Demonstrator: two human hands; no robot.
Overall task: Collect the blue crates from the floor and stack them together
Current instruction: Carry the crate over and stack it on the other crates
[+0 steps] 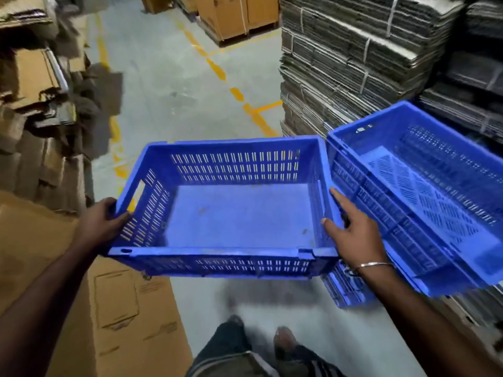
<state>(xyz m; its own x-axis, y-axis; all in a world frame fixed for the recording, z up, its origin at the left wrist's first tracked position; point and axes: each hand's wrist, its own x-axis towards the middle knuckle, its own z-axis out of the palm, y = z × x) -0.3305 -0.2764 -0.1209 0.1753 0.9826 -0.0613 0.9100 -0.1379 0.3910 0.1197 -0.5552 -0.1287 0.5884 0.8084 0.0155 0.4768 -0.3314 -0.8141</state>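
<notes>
The person carries an empty blue crate [226,210] level, clear of the floor [174,85]. The left hand [102,223] is clamped on its left rim. The right hand [351,235] rests at the right wall with fingers spread, thumb inside; how firm that hold is, I can't quite tell. Just to the right a second blue crate [419,191] sits tilted, seemingly on more blue crates below, against the bundled cardboard [353,58]. The risk from here: with one loose side, the carried crate could dip and knock the tilted one off its perch.
</notes>
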